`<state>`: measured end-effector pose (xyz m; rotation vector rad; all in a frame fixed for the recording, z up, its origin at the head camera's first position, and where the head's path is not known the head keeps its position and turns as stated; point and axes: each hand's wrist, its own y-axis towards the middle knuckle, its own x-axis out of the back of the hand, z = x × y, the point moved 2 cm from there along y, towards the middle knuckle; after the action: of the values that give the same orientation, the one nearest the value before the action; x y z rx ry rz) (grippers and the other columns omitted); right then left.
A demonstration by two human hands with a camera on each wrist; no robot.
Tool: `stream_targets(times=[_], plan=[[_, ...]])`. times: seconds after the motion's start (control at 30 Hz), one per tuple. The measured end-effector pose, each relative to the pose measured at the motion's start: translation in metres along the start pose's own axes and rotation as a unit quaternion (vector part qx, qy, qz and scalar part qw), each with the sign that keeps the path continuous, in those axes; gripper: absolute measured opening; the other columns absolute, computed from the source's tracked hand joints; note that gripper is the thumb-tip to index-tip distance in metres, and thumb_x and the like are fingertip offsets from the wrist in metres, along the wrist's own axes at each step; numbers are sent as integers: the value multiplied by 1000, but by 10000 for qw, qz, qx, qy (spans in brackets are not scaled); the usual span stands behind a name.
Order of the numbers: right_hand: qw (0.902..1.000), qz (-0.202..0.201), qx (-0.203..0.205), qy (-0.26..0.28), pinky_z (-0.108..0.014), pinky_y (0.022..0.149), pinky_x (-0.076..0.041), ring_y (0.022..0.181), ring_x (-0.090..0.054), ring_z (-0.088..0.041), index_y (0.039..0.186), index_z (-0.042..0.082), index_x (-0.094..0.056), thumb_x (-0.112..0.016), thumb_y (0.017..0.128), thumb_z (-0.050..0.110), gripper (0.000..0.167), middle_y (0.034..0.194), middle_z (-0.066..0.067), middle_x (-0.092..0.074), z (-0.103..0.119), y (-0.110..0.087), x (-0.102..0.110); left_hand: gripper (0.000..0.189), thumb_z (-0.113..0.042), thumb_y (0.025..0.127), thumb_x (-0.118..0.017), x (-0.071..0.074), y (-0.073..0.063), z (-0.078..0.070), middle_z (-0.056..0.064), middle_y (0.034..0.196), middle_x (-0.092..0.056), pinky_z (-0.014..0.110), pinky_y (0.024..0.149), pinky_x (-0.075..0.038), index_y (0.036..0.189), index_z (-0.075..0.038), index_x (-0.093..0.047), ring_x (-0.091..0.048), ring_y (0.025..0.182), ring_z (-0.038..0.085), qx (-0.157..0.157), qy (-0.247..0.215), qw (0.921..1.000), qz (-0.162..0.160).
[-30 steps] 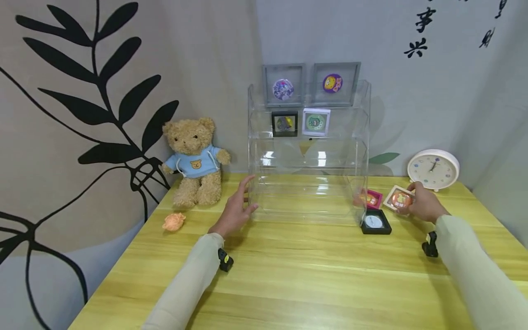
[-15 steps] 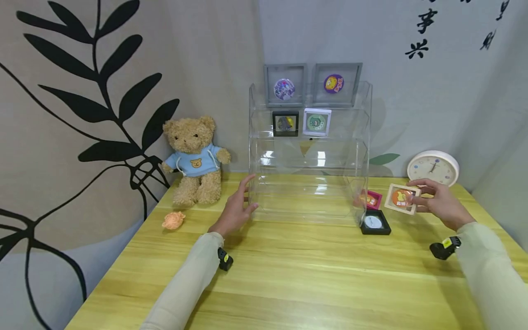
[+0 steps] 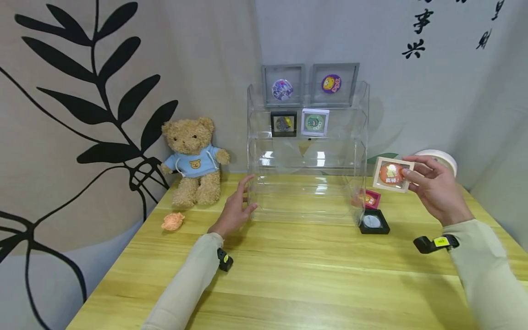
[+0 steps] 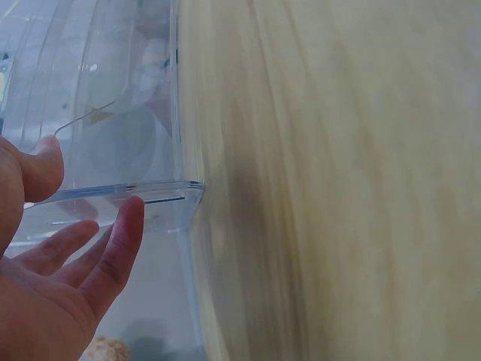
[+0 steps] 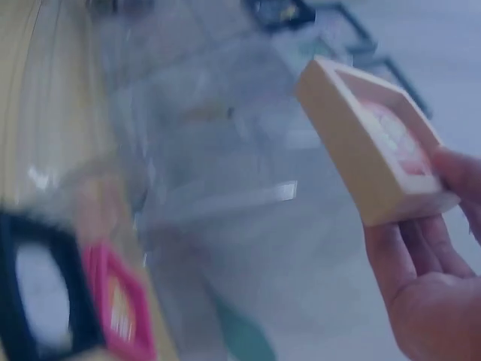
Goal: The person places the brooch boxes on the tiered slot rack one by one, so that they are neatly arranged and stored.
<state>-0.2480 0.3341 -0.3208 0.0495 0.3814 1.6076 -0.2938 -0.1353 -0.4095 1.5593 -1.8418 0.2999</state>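
Note:
My right hand (image 3: pixel 439 188) pinches a cream-framed display case (image 3: pixel 391 174) with an orange round badge inside, raised off the table to the right of the clear acrylic tiered stand (image 3: pixel 305 199). In the right wrist view, the thumb lies on the case's front and the fingers (image 5: pixel 432 244) are beneath and behind it. My left hand (image 3: pixel 234 208) is at the stand's left side, fingers fairly straight. The left wrist view has its thumb and fingers (image 4: pixel 113 259) on either side of the clear side panel; firm contact cannot be made out.
Two grey cases (image 3: pixel 283 86) top the stand; a black case (image 3: pixel 283 123) and a white case (image 3: pixel 315 122) are one tier below. A pink case (image 3: pixel 372 199) and black case (image 3: pixel 374 222) lie at its right. Nearby are a teddy bear (image 3: pixel 194 160), orange ornament (image 3: pixel 173 221) and clock (image 3: pixel 437 158).
My right hand has lifted the cream case off the table and moved it up and slightly left, its front turned toward me. The left hand stays at the stand.

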Motion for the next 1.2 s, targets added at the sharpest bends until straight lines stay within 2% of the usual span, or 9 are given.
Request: stream_targets(times=[0.13, 0.3, 0.37, 0.5, 0.63, 0.77, 0.97, 1.2], plan=[[9998, 133, 175, 26, -19, 76, -62, 97, -68, -8, 121, 10, -66, -66, 95, 3, 28, 111, 3, -69, 8, 7, -33, 85, -6, 96, -65, 0, 1, 1, 24, 153, -43, 51, 91, -62, 158, -40, -16, -60, 124, 45, -29, -16, 10000, -10], [9976, 162, 250, -625, -19, 79, -62, 100, -67, -9, 116, 10, -71, -69, 94, 11, 22, 112, 6, -70, 10, 26, -77, 85, -6, 96, -65, 0, 1, 2, 25, 154, -42, 52, 92, -61, 158, -41, -17, -59, 125, 46, -1, -38, 10000, -33], [9947, 167, 240, -989, -18, 80, -62, 99, -67, -8, 113, 12, -73, -70, 94, 12, 19, 109, 8, -70, 9, 34, -93, 85, -6, 97, -65, -1, 1, 3, 24, 154, -42, 51, 92, -61, 157, -42, -16, -59, 126, 46, 20, -40, 10000, -34], [9909, 195, 280, -1299, -16, 81, -60, 96, -68, -5, 108, 11, -74, -70, 93, 8, 16, 101, 11, -73, 4, 54, -124, 85, -6, 96, -65, -1, 2, 3, 25, 153, -43, 50, 91, -62, 158, -39, -17, -59, 125, 46, 6, -38, 10000, -22], [9876, -41, 417, -1512, -16, 78, -59, 90, -67, -4, 104, 11, -76, -72, 91, 4, 15, 92, 14, -73, -2, 77, -150, 86, -6, 96, -66, 1, 3, 2, 25, 152, -44, 51, 91, -62, 158, -38, -17, -60, 124, 45, -1, 6, 10000, -22], [9838, -294, 431, -1717, -18, 77, -58, 89, -64, -5, 104, 8, -76, -73, 89, 1, 17, 89, 14, -71, -10, 96, -168, 86, -6, 96, -65, 1, 4, 2, 25, 153, -43, 52, 93, -61, 158, -40, -16, -59, 126, 45, -6, 20, 10000, 9], [9835, -512, 326, -1705, -23, 81, -59, 92, -62, -8, 107, 2, -73, -72, 88, -3, 19, 91, 9, -69, -24, 117, -186, 86, -6, 96, -65, 0, 3, 3, 26, 152, -44, 51, 93, -61, 157, -42, -16, -60, 126, 44, 13, 58, 10000, 37], [9823, -415, 210, -1816, -28, 80, -57, 90, -59, -9, 107, 1, -74, -72, 88, -3, 20, 99, -2, -71, -38, 126, -200, 86, -5, 95, -66, -1, 2, 1, 27, 150, -46, 52, 92, -61, 157, -41, -17, -61, 124, 45, -66, 59, 10000, -27]])
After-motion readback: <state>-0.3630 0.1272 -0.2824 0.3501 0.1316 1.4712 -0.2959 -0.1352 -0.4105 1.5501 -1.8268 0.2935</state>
